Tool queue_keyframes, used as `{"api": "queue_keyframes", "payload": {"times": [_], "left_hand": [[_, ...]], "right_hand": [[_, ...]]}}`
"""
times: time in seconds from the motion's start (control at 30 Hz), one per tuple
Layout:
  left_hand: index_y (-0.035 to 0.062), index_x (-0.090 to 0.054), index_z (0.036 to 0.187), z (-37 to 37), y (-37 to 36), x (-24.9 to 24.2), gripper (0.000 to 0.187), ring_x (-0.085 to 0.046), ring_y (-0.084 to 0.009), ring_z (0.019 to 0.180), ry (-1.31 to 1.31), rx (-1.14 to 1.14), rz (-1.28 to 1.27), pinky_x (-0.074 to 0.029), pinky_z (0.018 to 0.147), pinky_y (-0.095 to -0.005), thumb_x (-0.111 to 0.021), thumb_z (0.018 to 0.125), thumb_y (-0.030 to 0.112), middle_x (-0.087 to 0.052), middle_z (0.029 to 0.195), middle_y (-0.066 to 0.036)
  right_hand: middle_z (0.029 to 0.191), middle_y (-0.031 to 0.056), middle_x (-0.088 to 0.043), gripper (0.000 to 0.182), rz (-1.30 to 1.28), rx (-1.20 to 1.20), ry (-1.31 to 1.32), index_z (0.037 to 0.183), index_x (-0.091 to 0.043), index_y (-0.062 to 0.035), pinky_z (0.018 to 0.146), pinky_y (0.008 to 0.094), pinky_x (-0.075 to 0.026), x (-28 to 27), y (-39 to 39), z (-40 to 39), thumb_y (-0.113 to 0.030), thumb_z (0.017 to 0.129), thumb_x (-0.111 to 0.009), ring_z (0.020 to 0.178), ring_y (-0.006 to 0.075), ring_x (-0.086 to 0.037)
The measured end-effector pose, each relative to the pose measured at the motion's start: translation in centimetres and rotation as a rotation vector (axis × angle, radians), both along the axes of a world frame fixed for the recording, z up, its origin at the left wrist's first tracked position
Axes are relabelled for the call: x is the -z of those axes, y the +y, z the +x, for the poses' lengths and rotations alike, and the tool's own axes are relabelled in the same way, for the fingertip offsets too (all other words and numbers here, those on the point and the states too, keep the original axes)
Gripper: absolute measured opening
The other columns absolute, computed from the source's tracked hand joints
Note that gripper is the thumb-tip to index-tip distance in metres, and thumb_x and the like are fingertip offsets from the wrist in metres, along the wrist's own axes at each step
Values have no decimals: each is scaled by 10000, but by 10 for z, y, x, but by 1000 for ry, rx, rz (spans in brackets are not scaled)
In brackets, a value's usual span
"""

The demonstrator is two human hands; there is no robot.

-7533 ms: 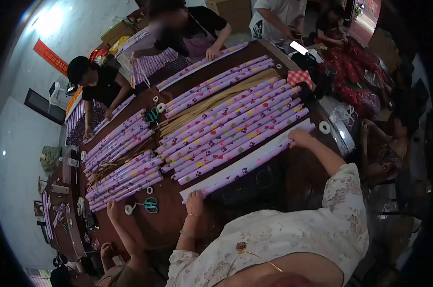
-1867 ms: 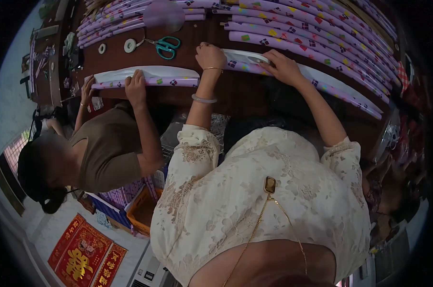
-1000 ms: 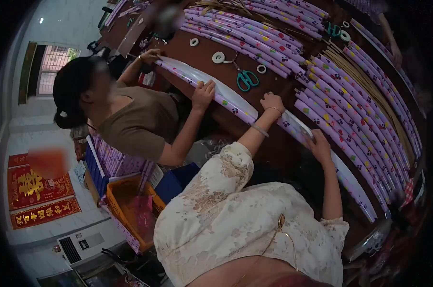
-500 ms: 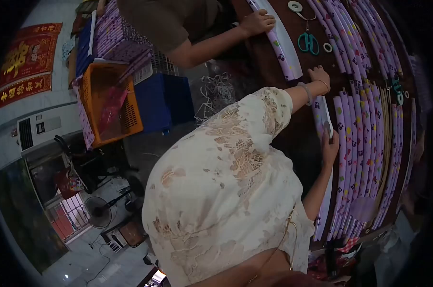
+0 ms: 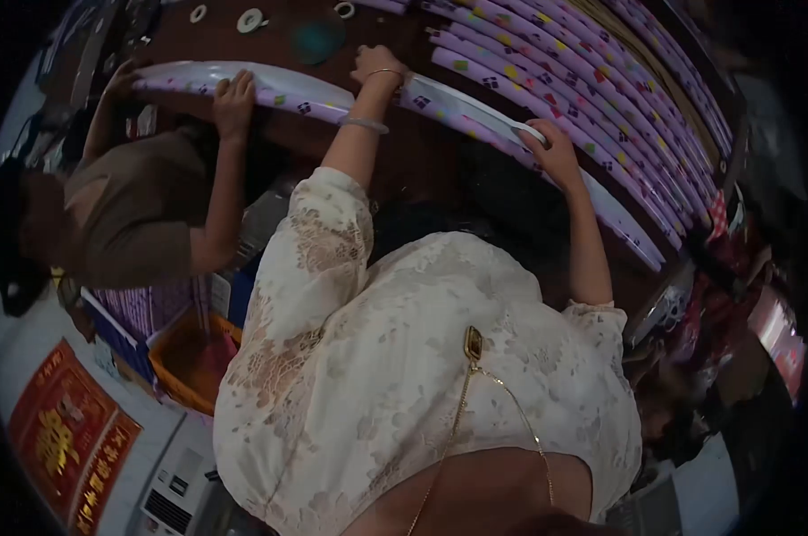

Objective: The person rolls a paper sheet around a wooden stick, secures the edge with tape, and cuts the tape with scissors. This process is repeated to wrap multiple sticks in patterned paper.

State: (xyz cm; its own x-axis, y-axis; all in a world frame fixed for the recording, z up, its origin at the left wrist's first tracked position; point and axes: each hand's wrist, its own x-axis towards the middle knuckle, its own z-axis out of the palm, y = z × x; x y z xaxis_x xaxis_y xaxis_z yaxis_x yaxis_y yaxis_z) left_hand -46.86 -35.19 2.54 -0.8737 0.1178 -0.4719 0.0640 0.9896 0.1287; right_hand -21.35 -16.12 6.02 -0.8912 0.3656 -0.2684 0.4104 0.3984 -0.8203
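Note:
A purple wrapping-paper sheet with a printed pattern [image 5: 422, 103] lies along the near table edge, its pale inner side partly showing. My left hand [image 5: 379, 64], with a bangle and bracelet on its wrist, is closed at the left end of this sheet; what its fingers pinch is hidden. My right hand [image 5: 558, 154] grips a white tape roll [image 5: 533, 134], seen edge-on, over the sheet farther right. A pale strip runs between my two hands along the sheet. Left of my left hand lies another patterned sheet [image 5: 306, 109].
A co-worker's hands [image 5: 233, 96] rest on the left sheet. Rows of patterned rolls [image 5: 547, 98] cover the table at the right. Tape rolls [image 5: 251, 20] and blurred teal scissors [image 5: 316, 40] lie beyond the left sheet. An orange crate [image 5: 176, 362] stands at lower left.
My view has turned, so the table edge now runs across the top. My left hand stays by the sheet's end, and my right hand still holds the tape roll.

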Motion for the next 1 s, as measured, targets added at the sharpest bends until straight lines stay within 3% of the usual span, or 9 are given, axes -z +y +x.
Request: {"api": "queue_keyframes", "payload": {"times": [0.07, 0.47, 0.57, 0.73, 0.8, 0.93, 1.0], "left_hand": [[97, -598, 1059, 1, -1, -5, 487, -458, -280, 1134, -12, -10, 28, -397, 903, -430, -718, 636, 306, -411, 1263, -149], [143, -621, 972, 5, 1, -18, 454, -474, -293, 1110, -42, 32, 13, -417, 880, -447, -765, 588, 337, -453, 1227, -142], [141, -623, 908, 4, -4, -8, 422, -475, -282, 1102, -9, 28, 19, -422, 861, -444, -777, 572, 344, -505, 1162, -119], [141, -634, 847, 6, -7, 0, 369, -468, -268, 1096, 32, -18, 72, -425, 850, -448, -777, 570, 339, -576, 1050, -82], [180, -631, 860, 7, -7, -2, 333, -457, -279, 1097, 11, -12, 100, -422, 861, -443, -771, 572, 270, -440, 1166, -102], [177, -626, 838, 6, -13, 11, 308, -465, -282, 1079, 80, 42, 142, -432, 844, -444, -763, 571, 249, -468, 1114, -91], [168, -632, 807, 5, -18, 19, 264, -522, -257, 1008, 94, 112, 287, -444, 809, -440, -750, 577, 222, -548, 1013, -66]], "right_hand": [[928, 79, -572, 316, 15, -3, -10, 931, -587, -12, 707, 287, -433, 1, 9, 14, -298, 799, -613, 795, 190, -551], [938, 91, -589, 286, 92, 189, -95, 874, -619, -17, 747, 295, -439, -11, 54, 81, -294, 802, -614, 869, 212, -565], [937, 96, -590, 251, 85, 231, -16, 854, -616, -16, 741, 289, -442, -11, 51, 78, -257, 786, -630, 872, 208, -568], [894, 72, -578, 210, 342, 310, 161, 786, -587, 2, 702, 271, -436, -13, 41, 74, -191, 750, -659, 797, 192, -569], [895, 67, -572, 205, 347, 360, 174, 777, -583, 4, 698, 270, -435, -10, 35, 73, -185, 748, -660, 786, 188, -564], [911, 68, -561, 194, 273, 456, 212, 766, -575, 18, 691, 271, -434, -6, 24, 76, -160, 759, -649, 787, 172, -551], [929, 66, -562, 178, 253, 443, 237, 768, -571, 16, 717, 260, -422, -9, 20, 79, -151, 775, -634, 827, 162, -548]]}}
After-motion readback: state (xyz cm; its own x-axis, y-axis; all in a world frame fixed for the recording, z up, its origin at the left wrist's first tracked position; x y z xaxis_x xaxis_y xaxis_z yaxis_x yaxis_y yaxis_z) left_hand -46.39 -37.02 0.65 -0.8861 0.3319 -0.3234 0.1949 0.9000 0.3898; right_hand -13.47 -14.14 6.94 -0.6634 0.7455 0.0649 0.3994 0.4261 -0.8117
